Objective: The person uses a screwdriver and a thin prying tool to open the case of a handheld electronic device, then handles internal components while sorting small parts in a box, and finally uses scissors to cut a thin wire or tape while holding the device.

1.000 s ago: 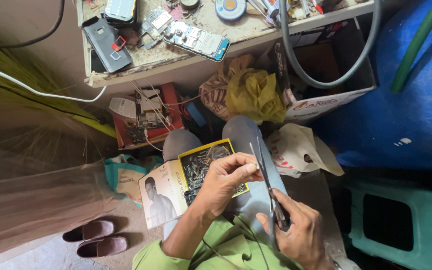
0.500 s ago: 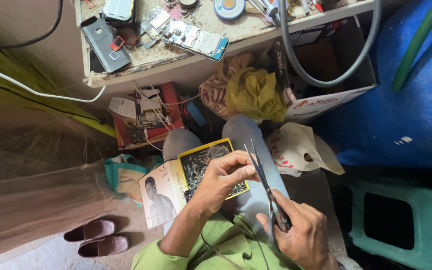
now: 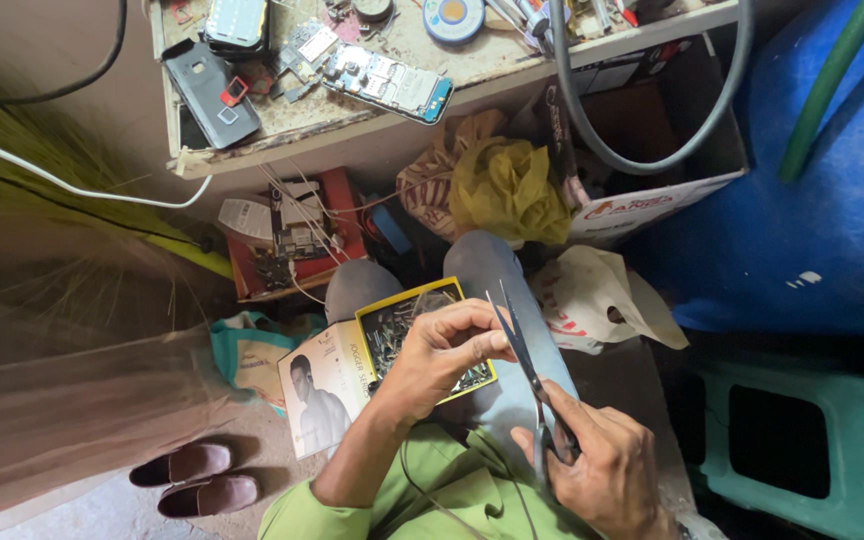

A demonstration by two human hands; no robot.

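Observation:
My right hand (image 3: 597, 460) grips the handles of dark scissors (image 3: 522, 350), blades slightly apart and pointing up over my right knee. My left hand (image 3: 447, 350) hovers above a yellow-rimmed box (image 3: 397, 315) of several small metal parts on my lap, fingertips pinched close to the scissor blades. What the fingers pinch is too small to make out. A white carton with a printed portrait (image 3: 322, 395) lies under the yellow box.
A dusty workbench (image 3: 352, 110) above holds phones, a bare circuit board (image 3: 387, 82) and a grey hose (image 3: 652, 150). Below it sit a red tray of boards (image 3: 292, 240), a yellow cloth (image 3: 507, 185), a cardboard box, plastic bags, a green stool (image 3: 802, 440) and brown shoes (image 3: 197, 478).
The scissors have tilted a little and the left fingers have curled closer to the blades. Everything else stays put.

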